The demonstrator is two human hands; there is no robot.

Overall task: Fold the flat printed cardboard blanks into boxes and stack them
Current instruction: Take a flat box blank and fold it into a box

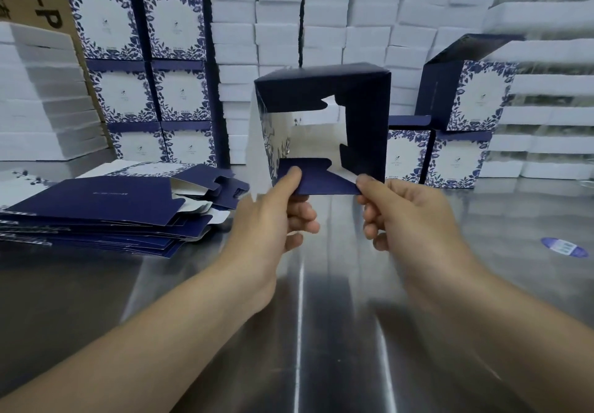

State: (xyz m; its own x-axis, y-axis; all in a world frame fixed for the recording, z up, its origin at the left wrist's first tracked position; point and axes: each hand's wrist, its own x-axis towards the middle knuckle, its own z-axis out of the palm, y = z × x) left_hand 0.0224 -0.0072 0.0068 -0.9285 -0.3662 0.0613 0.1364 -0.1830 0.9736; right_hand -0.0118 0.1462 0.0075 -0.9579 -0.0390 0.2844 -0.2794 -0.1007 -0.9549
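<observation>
Midway: left grip [283, 207] and right grip [401, 210] both pinched on the bottom flap of a half-formed box [363, 123] held above the surface [321, 316], flaps unlocked, finished boxes [144, 69] stacked beyond, blanks [96, 207] waiting leftward.

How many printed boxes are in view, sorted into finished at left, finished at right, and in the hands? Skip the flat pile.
Finished boxes, left stack: 6
Finished boxes, right stack: 3
Half-folded box, pinched by left hand and right hand: 1
Total: 10
</observation>
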